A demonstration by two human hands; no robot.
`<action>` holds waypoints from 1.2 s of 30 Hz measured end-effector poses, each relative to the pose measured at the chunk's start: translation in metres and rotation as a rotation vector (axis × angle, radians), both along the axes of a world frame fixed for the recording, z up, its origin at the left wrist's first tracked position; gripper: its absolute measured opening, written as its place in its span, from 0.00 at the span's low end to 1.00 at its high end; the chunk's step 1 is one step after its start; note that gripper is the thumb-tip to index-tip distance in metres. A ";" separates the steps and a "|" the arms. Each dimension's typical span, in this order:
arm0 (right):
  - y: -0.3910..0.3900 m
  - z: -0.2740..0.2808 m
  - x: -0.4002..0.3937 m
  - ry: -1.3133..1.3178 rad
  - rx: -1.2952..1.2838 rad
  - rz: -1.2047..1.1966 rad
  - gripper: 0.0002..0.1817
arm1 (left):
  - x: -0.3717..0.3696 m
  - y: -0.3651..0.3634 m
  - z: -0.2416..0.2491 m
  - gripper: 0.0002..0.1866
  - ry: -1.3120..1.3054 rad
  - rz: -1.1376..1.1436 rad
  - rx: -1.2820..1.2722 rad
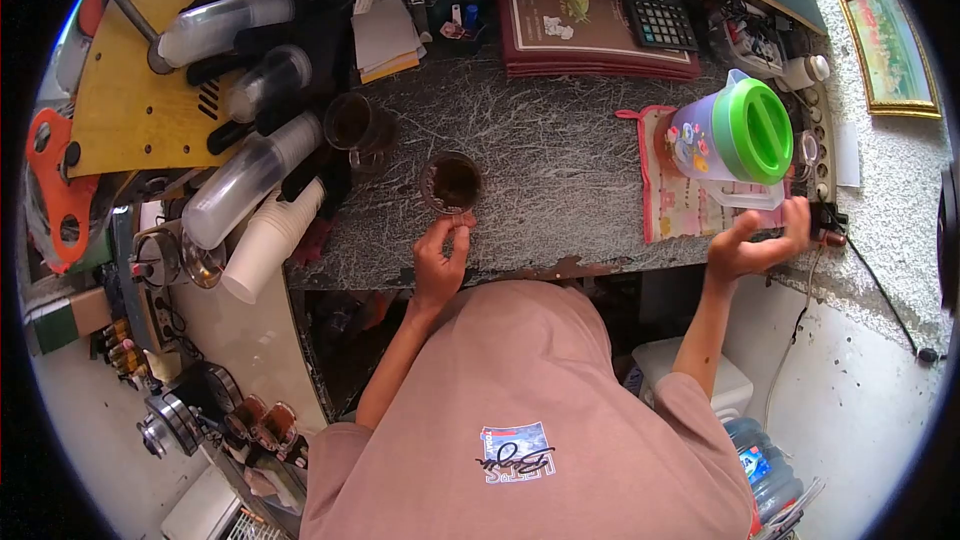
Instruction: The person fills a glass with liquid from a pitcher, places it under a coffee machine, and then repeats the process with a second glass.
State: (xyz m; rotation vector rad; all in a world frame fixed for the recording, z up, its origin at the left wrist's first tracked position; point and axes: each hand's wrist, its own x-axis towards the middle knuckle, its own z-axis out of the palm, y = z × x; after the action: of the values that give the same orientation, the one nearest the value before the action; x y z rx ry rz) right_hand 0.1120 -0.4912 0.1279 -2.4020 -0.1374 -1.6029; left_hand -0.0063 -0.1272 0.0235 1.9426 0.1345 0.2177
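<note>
Though near the pitcher (735, 135), right hand (758, 248) open, left hand (440, 258) closed on mug handle (460, 221).

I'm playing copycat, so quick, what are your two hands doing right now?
Left hand: closed, pinching at the near side of the dark drink's glass.
Right hand: open, holding nothing, near the pitcher.

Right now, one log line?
left hand: pinching at glass of dark liquid; right hand: open near green-lidded pitcher; pitcher: on cloth
</note>
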 end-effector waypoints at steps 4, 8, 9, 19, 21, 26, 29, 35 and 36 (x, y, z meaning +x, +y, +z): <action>0.062 -0.027 -0.002 0.381 0.149 0.502 0.22 | -0.001 -0.001 0.002 0.08 0.002 0.023 0.012; 0.120 -0.071 0.002 0.924 0.246 0.727 0.18 | -0.001 0.000 0.003 0.08 -0.006 0.028 0.043; 0.132 -0.083 0.004 1.017 0.252 0.807 0.21 | -0.001 0.000 0.004 0.07 -0.010 0.034 0.055; 0.212 -0.103 0.005 1.299 0.351 1.133 0.45 | -0.002 0.004 0.010 0.07 -0.025 0.013 0.021; 0.215 -0.107 0.006 1.268 0.332 1.149 0.46 | -0.002 0.006 0.011 0.07 -0.035 0.007 0.037; 0.219 -0.111 0.004 1.252 0.326 1.151 0.47 | -0.006 0.014 -0.004 0.16 0.001 0.064 0.031; 0.220 -0.114 0.005 1.295 0.356 1.150 0.47 | -0.003 0.014 -0.003 0.31 0.065 0.140 -0.026; 0.224 -0.122 0.005 1.149 0.293 1.144 0.46 | 0.021 0.008 0.028 0.51 0.131 0.147 -0.016; 0.223 -0.123 0.005 1.149 0.284 1.140 0.46 | 0.025 0.008 0.033 0.52 0.169 0.142 0.025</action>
State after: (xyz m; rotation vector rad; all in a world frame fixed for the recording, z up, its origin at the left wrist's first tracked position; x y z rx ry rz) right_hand 0.1175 -0.2677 0.0046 -1.9487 -0.7691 0.2542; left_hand 0.0185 -0.1197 0.0561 1.9765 0.3839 0.1490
